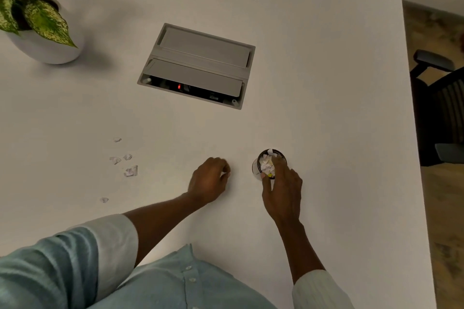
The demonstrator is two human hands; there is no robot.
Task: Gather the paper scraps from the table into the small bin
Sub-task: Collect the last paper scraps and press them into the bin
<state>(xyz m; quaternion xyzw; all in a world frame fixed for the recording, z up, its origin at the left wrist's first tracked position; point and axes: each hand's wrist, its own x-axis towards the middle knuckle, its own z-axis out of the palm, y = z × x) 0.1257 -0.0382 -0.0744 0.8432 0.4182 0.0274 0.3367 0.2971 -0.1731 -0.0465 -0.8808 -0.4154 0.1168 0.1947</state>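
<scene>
Surface: white table [313,83], matt, lit from above; its right edge runs top to bottom of the view.
Inset: grey cable box [198,63] sunk into the table top, two flaps, the near one partly raised; a small red light [179,86] shows in the dark gap below it.
Room: wood-pattern floor [437,208] to the right; black chair [442,108] with armrest just beside the table's right edge; a second dark chair back at the far edge.
Plant: green-and-cream leaves in a round white pot [47,50], far left corner.
Writing: a pale mark inside the box gap, too small to read. No other label legible.
Bin [270,164]: small, round, dark-rimmed, upright, mouth facing up, long axis vertical; stands near the table's near edge, right of centre. White scraps fill it, with a yellow bit near the front rim.
Scraps [130,170]: five or so loose white pieces on the table, well left of the bin, strung in a rough line running away from the person.
Left hand [209,179]: knuckles up, fingers curled under into a loose fist, resting on the table between scraps and bin. Whether it holds anything: cannot tell.
Right hand [282,192]: fingers extended over the bin's mouth and near rim, thumb at its left side; grip on the bin not confirmed.
Sleeves: pale blue shirt, cuffs pushed up both forearms.
</scene>
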